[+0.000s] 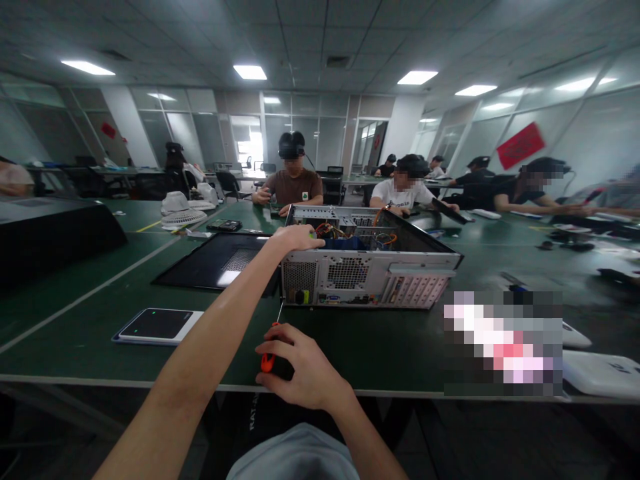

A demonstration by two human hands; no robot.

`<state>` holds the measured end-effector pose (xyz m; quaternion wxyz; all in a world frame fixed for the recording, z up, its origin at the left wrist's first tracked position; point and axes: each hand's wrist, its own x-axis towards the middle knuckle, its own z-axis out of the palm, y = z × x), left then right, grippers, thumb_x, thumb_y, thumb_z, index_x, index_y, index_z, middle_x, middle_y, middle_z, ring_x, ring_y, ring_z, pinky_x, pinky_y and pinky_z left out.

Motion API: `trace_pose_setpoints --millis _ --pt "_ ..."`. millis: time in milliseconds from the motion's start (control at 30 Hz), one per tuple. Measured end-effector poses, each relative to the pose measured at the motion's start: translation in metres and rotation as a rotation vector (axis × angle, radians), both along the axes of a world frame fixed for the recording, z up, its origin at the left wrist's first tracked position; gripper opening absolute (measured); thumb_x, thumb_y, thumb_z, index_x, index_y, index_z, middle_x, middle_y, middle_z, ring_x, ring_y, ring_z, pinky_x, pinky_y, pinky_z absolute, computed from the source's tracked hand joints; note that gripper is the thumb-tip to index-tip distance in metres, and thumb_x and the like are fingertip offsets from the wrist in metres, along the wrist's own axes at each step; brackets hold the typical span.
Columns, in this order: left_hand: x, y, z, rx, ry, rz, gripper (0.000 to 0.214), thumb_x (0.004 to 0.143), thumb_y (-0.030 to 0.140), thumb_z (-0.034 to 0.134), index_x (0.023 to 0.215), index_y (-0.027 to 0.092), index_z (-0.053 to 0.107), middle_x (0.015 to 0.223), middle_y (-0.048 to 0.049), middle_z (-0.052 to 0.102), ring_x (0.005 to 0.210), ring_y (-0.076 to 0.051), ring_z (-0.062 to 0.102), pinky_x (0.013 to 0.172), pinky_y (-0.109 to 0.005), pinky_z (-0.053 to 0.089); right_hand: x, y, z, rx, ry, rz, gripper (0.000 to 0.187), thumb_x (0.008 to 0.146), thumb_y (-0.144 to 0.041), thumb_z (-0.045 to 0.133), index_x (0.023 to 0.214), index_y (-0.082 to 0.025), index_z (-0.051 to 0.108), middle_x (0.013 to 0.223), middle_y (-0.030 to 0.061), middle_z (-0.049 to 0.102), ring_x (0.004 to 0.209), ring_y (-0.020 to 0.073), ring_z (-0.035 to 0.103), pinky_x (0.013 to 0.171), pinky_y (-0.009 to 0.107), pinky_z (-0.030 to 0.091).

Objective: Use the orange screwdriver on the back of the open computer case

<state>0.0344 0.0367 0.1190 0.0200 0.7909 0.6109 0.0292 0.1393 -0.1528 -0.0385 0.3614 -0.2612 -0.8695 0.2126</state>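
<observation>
An opened desktop computer case [370, 277] lies on its side, its rear panel of vents, ports and slot covers facing me. Inside, colored wires [327, 230] show above the rim. My left hand [300, 237] is closed over the case's near left corner, with some fingertips hidden past the rim. Just in front of the case, my right hand [300, 363] is curled around the orange handle of a screwdriver [269, 362]. Its thin metal shaft points up toward the case's lower left corner; whether the tip touches a screw I cannot tell.
Left of the case lies a black side panel [210, 260], with a circuit-board part [224, 225] behind it. A flat white-edged device [157, 325] is by my left forearm. White objects [603, 373] lie at the right edge. A person [295, 183] sits opposite.
</observation>
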Motion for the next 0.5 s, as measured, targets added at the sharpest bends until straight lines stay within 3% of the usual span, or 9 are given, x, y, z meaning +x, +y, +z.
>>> trace_pose_setpoints --millis 167,267,400,500 --pt "0.0002 -0.0005 0.0003 0.004 -0.001 -0.007 0.072 0.091 0.074 0.043 0.147 0.03 0.052 0.151 -0.0087 0.059 0.136 -0.034 0.056 0.111 -0.047 0.044 -0.0011 0.0001 0.0 -0.039 0.041 0.005 0.034 0.083 -0.033 0.082 0.113 -0.023 0.069 0.133 0.0103 0.064 0.12 0.0224 0.067 0.103 0.034 0.053" --pt "0.0006 -0.0013 0.0006 0.009 0.002 -0.005 0.07 0.091 0.074 0.043 0.146 0.031 0.053 0.149 -0.0082 0.06 0.134 -0.034 0.057 0.11 -0.047 0.045 -0.0021 0.0021 -0.0027 -0.045 0.025 -0.009 0.032 0.08 -0.036 0.085 0.104 -0.023 0.068 0.124 0.0084 0.068 0.113 0.0225 0.069 0.099 0.033 0.054" --pt "0.0006 -0.0012 0.0004 0.008 0.004 -0.001 0.071 0.091 0.074 0.044 0.147 0.03 0.052 0.15 -0.0089 0.06 0.134 -0.034 0.057 0.109 -0.048 0.046 -0.002 0.0034 -0.0056 0.007 -0.014 -0.034 0.042 0.083 -0.04 0.082 0.121 -0.027 0.069 0.123 0.0077 0.065 0.105 0.021 0.069 0.091 0.032 0.056" --pt "0.0005 -0.0004 0.0 0.005 -0.003 -0.005 0.072 0.091 0.073 0.044 0.147 0.029 0.053 0.149 -0.0098 0.06 0.134 -0.035 0.057 0.109 -0.048 0.046 -0.0015 0.0032 -0.0061 0.029 -0.011 -0.035 0.037 0.084 -0.042 0.081 0.117 -0.027 0.073 0.124 0.0073 0.062 0.104 0.0201 0.068 0.09 0.032 0.056"
